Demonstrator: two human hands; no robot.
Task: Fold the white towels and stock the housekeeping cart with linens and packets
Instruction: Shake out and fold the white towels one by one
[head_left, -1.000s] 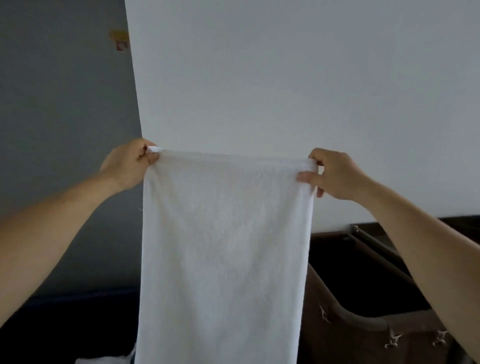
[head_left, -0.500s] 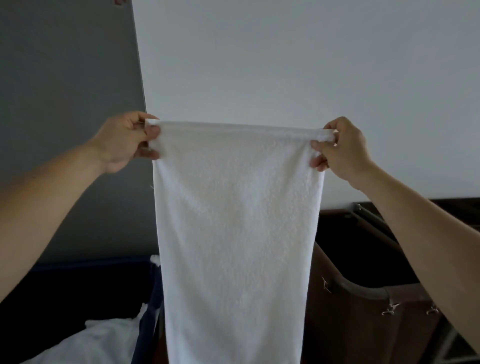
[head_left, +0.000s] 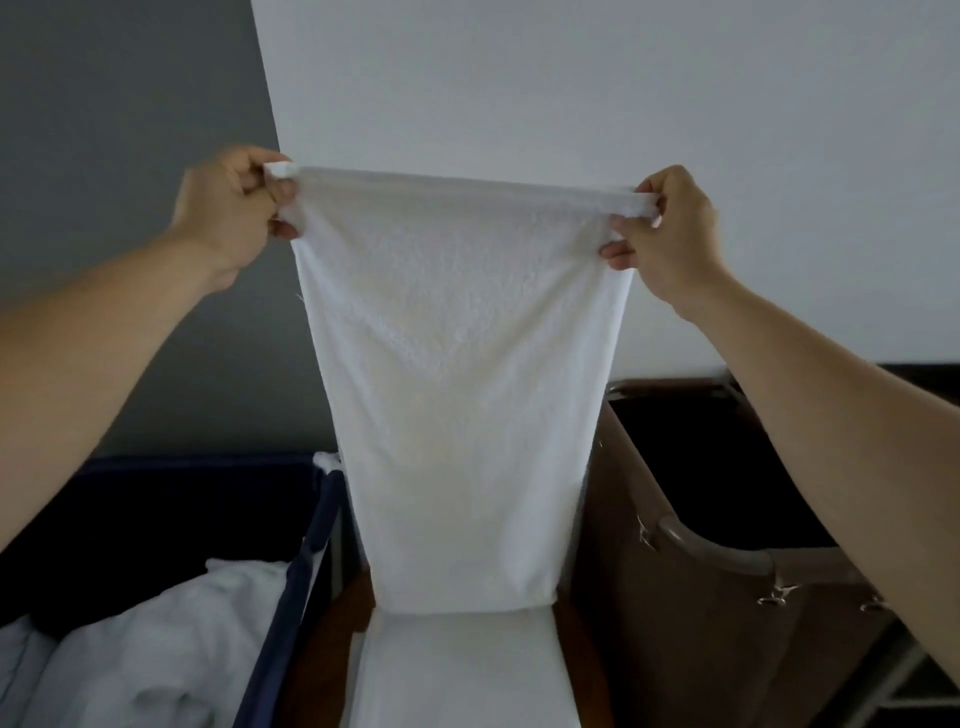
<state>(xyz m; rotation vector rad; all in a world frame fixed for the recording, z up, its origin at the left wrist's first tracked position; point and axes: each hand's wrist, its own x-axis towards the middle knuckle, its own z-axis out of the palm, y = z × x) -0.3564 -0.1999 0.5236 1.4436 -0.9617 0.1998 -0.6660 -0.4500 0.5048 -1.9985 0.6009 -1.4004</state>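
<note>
A white towel (head_left: 457, 374) hangs stretched in front of me, held up by its top edge. My left hand (head_left: 234, 208) pinches the top left corner and my right hand (head_left: 670, 223) pinches the top right corner. The towel's lower end reaches down to a flat white folded surface (head_left: 457, 670) below, which looks like more towel laid on the cart top. The cart top under it is mostly hidden.
A dark blue linen bag (head_left: 306, 561) at lower left holds crumpled white linen (head_left: 145, 644). A brown bag on a grey frame (head_left: 711, 551) stands at the right. A white wall (head_left: 571, 93) is close behind the towel.
The view has tilted down, so the bags and the white surface below now show. Both hands still hold the towel's top corners, spread about as wide as before.
</note>
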